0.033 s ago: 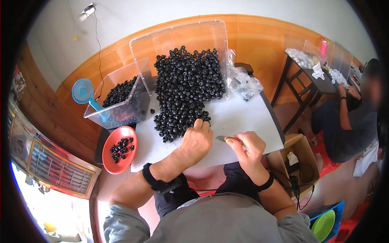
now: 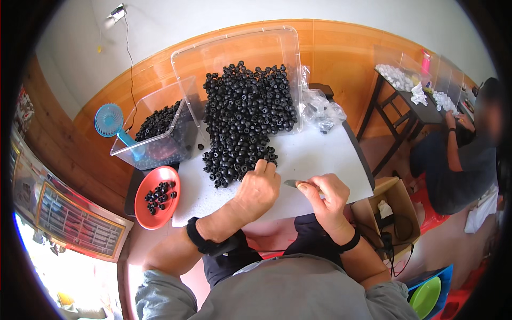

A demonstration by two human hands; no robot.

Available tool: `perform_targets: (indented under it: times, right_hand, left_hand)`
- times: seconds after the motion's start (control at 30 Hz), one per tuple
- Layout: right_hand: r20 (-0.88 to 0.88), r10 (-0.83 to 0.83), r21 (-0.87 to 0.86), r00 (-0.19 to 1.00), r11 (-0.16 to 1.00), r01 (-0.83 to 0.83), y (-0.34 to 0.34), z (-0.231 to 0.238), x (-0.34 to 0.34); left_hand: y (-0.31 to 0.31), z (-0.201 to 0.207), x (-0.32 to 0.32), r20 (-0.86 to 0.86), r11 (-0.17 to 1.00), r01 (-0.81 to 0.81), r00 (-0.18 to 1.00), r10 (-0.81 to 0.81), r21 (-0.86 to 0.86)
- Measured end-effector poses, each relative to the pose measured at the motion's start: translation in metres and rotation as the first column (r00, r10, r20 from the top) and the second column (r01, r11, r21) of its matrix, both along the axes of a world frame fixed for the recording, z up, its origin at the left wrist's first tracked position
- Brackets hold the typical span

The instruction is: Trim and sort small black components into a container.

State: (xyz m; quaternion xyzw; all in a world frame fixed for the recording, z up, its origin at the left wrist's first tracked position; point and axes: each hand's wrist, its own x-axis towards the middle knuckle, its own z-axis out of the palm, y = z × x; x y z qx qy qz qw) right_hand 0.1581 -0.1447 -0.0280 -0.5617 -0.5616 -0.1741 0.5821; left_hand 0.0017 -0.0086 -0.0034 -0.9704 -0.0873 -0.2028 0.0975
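A large heap of small round black parts with holes (image 2: 242, 117) spills toward me from a tipped transparent bin (image 2: 297, 58) onto the white tabletop (image 2: 330, 160). My left hand (image 2: 258, 186) is closed at the heap's near right edge, its back turned up. Whatever its fingers hold is hidden. To the right, over the table's front, my right hand (image 2: 328, 194) pinches a small thin blade (image 2: 291, 183) between thumb and fingers. The blade points left toward my left hand, with a short gap between them.
At left, an orange-red bowl (image 2: 140, 210) holds several black parts. Behind it stands a transparent bin (image 2: 154, 154) of black parts with a blue fan (image 2: 109, 120). Plastic bags (image 2: 322, 109) lie at back right; a cardboard box (image 2: 386, 186) is beside the table. A co-worker (image 2: 453, 160) sits far right.
My left hand has shifted very slightly toward me, its fingers still closed. My right hand and the blade stay almost exactly where they were.
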Motion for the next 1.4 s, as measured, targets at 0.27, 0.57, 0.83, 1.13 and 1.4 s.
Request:
perform_targets:
  times: [0.27,0.57,0.83,1.13,1.4]
  right_hand:
    - [-0.034,0.002,0.001,0.999,1.000,-0.002,0.002,-0.004,-0.009]
    - [0.401,0.033,-0.278,0.915,0.957,0.088,0.000,0.006,-0.031]
    - [0.433,0.060,-0.438,0.899,0.886,0.152,0.009,0.018,-0.011]
    - [0.463,0.107,-0.387,0.880,0.917,0.092,0.028,0.010,-0.038]
    - [0.428,0.309,-0.390,0.849,0.911,-0.135,0.026,0.019,-0.066]
  left_hand:
    - [-0.005,-0.006,-0.023,0.123,0.994,0.038,0.992,-0.025,-0.101]
    - [-0.024,-0.016,-0.076,0.231,0.979,-0.074,0.966,0.117,-0.187]
    - [-0.013,-0.026,-0.089,0.396,0.916,-0.049,0.891,0.220,-0.398]
    - [-0.004,-0.025,-0.099,0.472,0.816,0.018,0.823,0.317,-0.578]
    - [-0.007,-0.016,-0.115,0.440,-0.013,0.545,0.689,0.576,-0.838]
